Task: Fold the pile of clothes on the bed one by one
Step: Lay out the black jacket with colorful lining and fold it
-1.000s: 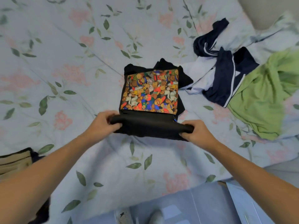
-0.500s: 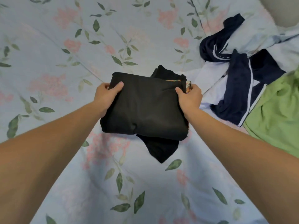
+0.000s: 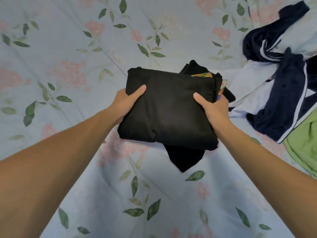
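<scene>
My left hand [image 3: 126, 104] and right hand [image 3: 212, 109] grip the folded black shirt [image 3: 169, 110] by its sides, thumbs on top, above the floral bedsheet [image 3: 68, 66].

A black shirt [image 3: 169, 110] of matt, soft cloth is seen folded into a smooth-faced bundle, with faint creases near its lower edge. At the bundle's right edge a strip of brightly printed cloth [image 3: 203, 75] is shown. To the right of the shirt, a navy and white garment [image 3: 281, 93] of smooth, slightly glossy cloth is crumpled, and a green garment [image 3: 305, 145] of matt, soft cloth is rumpled beside it. Under the shirt, a bedsheet [image 3: 72, 66] of thin matt cloth is printed with flowers and leaves.
</scene>
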A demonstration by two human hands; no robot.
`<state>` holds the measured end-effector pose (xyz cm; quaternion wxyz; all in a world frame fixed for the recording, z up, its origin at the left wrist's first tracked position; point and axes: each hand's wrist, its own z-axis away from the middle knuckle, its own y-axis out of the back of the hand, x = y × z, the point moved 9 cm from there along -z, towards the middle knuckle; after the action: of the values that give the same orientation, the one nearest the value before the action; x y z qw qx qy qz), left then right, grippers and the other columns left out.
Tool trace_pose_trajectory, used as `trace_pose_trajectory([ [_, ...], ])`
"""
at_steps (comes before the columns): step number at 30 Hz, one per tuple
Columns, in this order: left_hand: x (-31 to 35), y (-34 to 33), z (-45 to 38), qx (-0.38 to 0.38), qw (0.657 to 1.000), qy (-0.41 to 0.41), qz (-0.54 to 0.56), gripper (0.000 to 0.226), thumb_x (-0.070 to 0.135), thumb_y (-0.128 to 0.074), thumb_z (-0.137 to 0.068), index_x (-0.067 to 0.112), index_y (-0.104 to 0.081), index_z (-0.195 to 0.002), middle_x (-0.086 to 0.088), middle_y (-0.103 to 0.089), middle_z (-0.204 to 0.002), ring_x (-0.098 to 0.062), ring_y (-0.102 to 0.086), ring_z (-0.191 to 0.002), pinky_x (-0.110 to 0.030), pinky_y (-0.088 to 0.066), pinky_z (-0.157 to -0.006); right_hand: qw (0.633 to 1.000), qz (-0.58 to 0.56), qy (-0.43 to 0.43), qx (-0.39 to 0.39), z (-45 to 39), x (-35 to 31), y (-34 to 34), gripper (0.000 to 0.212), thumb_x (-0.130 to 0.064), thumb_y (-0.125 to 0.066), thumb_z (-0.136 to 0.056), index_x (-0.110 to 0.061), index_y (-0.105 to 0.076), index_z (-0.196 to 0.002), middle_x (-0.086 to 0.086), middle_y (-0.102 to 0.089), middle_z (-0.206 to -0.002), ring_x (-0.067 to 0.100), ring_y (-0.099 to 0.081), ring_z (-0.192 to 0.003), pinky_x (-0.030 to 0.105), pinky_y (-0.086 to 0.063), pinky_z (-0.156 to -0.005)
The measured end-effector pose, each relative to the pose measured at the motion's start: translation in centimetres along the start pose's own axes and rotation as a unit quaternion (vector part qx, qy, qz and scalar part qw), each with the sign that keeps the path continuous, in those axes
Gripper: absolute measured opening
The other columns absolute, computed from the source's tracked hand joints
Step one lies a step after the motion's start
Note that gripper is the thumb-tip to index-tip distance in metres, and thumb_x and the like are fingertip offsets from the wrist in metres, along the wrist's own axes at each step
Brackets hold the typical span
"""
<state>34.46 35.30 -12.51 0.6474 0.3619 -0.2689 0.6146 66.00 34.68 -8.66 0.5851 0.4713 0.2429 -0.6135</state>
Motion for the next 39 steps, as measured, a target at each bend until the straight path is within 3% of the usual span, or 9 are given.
trace_pose_trajectory([
  [4, -0.5, 5.3, 5.4, 0.037, 0.998, -0.021, 0.035, 0.057, 0.055, -0.076, -0.088, 0.022, -0.065, -0.133, 0.008, -0.075, -0.12, -0.01, -0.074, -0.104, -0.034, -0.06, -0.095, 0.999, -0.004, 0.015, -0.035, 4.9, -1.7, -3.2, 0.058, -0.039, -0.087, -0.083, -0.029, -0.056, -0.131, -0.022, -0.067, -0.117, -0.011, -0.066, -0.095, 0.01, -0.053, -0.076],
  [7, -3.2, 10.6, 10.8, 0.071, 0.997, -0.001, 0.037, 0.056, 0.054, -0.075, -0.089, 0.021, -0.066, -0.134, 0.008, -0.075, -0.121, -0.01, -0.073, -0.106, -0.035, -0.059, -0.097, 0.998, 0.005, 0.001, -0.064, 9.9, -0.3, -7.0, 0.063, -0.04, -0.088, -0.081, -0.026, -0.06, -0.136, -0.018, -0.07, -0.123, -0.001, -0.07, -0.107, 0.025, -0.058, -0.093],
  [15, -18.8, 20.6, 25.2, 0.171, 0.978, 0.112, 0.04, 0.06, 0.061, -0.073, -0.087, 0.029, -0.063, -0.137, 0.016, -0.071, -0.124, -0.007, -0.067, -0.114, -0.038, -0.054, -0.104, 0.976, 0.058, -0.095, -0.186, 23.3, 9.8, -16.0, 0.052, -0.036, -0.086, -0.085, -0.029, -0.063, -0.131, -0.015, -0.074, -0.119, 0.008, -0.072, -0.107, 0.042, -0.059, -0.099],
  [22, -24.2, 25.0, 29.0, 0.267, 0.959, 0.08, -0.041, 0.061, 0.055, -0.067, -0.093, 0.026, -0.053, -0.146, 0.026, -0.06, -0.116, -0.003, -0.056, -0.114, -0.024, -0.042, -0.099, 0.975, 0.084, -0.098, -0.181, 28.6, 13.7, -20.0, 0.048, -0.036, -0.084, -0.087, -0.034, -0.057, -0.127, -0.02, -0.07, -0.113, 0.004, -0.069, -0.102, 0.038, -0.059, -0.095],
  [27, -24.8, 26.1, 28.7, 0.264, 0.954, 0.078, -0.117, 0.075, 0.058, -0.066, -0.093, 0.021, -0.039, -0.151, 0.002, -0.057, -0.139, -0.021, -0.057, -0.128, -0.034, -0.046, -0.103, 0.97, 0.217, 0.003, -0.113, 29.3, 13.4, -20.6, 0.079, -0.043, -0.082, -0.085, -0.025, -0.039, -0.149, -0.004, -0.054, -0.14, 0.019, -0.056, -0.127, 0.041, -0.046, -0.112],
  [30, -21.6, 25.8, 29.4, 0.295, 0.886, 0.009, -0.358, 0.091, 0.043, -0.07, -0.095, 0.016, -0.016, -0.163, -0.014, -0.037, -0.157, -0.031, -0.042, -0.142, -0.042, -0.041, -0.115, 0.899, 0.395, 0.184, -0.034, 30.7, 9.7, -20.6, 0.094, -0.035, -0.077, -0.088, -0.015, -0.023, -0.162, 0.014, -0.034, -0.156, 0.033, -0.035, -0.142, 0.046, -0.035, -0.118],
  [33, -18.0, 21.6, 29.6, 0.223, 0.814, -0.16, -0.512, 0.08, 0.033, -0.064, -0.099, 0.017, -0.02, -0.164, -0.014, -0.026, -0.168, -0.032, -0.027, -0.154, -0.049, -0.028, -0.124, 0.828, 0.435, 0.346, -0.077, 34.0, 7.8, -23.7, 0.072, -0.025, -0.066, -0.097, -0.014, -0.033, -0.16, 0.015, -0.032, -0.164, 0.034, -0.031, -0.15, 0.052, -0.031, -0.122],
  [35, -18.9, 18.9, 29.2, 0.151, 0.824, -0.216, -0.501, 0.065, 0.046, -0.049, -0.106, 0.024, -0.027, -0.164, -0.008, -0.018, -0.172, -0.03, -0.014, -0.159, -0.05, -0.016, -0.128, 0.799, 0.462, 0.354, -0.151, 35.5, 9.9, -26.0, 0.063, -0.034, -0.053, -0.106, -0.02, -0.031, -0.163, 0.009, -0.024, -0.171, 0.029, -0.018, -0.159, 0.053, -0.022, -0.127],
  [39, -24.0, 17.3, 26.2, 0.103, 0.81, -0.187, -0.547, 0.069, 0.064, -0.03, -0.105, 0.034, -0.018, -0.165, -0.005, -0.005, -0.174, -0.03, 0.002, -0.161, -0.056, -0.012, -0.127, 0.747, 0.538, 0.343, -0.187, 34.4, 15.0, -27.9, 0.064, -0.045, -0.036, -0.108, -0.029, -0.015, -0.167, 0.004, -0.006, -0.175, 0.023, 0.003, -0.162, 0.053, -0.012, -0.129],
])
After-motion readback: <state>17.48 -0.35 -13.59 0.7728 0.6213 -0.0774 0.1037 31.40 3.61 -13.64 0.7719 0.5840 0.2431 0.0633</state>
